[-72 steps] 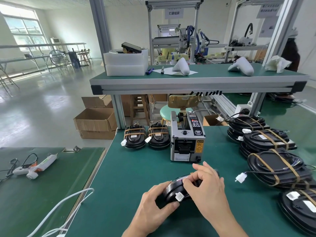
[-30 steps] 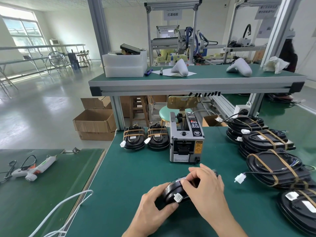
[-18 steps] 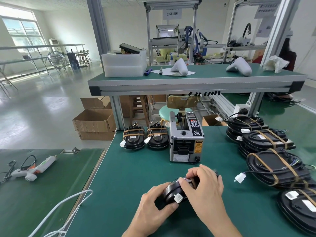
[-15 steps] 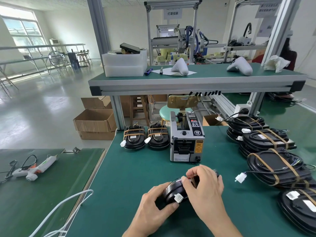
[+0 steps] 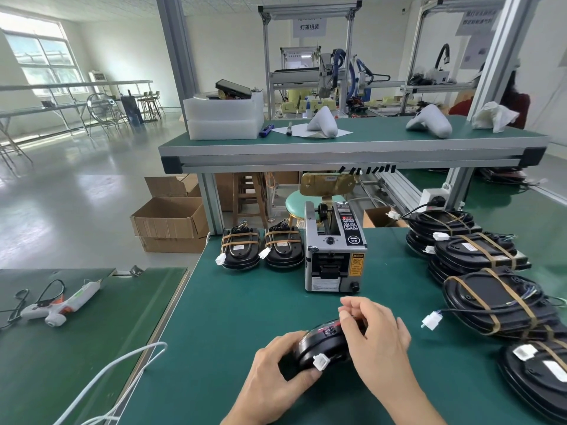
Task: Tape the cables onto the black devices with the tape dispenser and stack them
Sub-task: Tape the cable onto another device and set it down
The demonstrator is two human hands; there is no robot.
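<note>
**Both hands on one black device at the near edge of the worktop**

The green worktop (image 5: 245, 317) stretches ahead of me under an upper shelf (image 5: 352, 142) carrying white foam blocks (image 5: 225, 118) and white moulded parts (image 5: 429, 121). Along my right side runs a row of large taped black devices (image 5: 497, 305), banded with brown tape, cables and white connectors trailing off them toward my hands. Straight ahead stands the grey tape dispenser (image 5: 334, 256), facing me, between my hands and the back edge. Just left of it sit two small taped devices (image 5: 260, 250), side by side. On the lower worktop to my left lies a white glue gun (image 5: 64, 305).

The black device (image 5: 322, 345) I am working on rests near me. My left hand (image 5: 276, 372) curls round its near left rim, thumb by its white connector (image 5: 320, 361). My right hand (image 5: 377, 338) covers its right side, fingers bent, pinching at the top edge; what they pinch is hidden.
</note>
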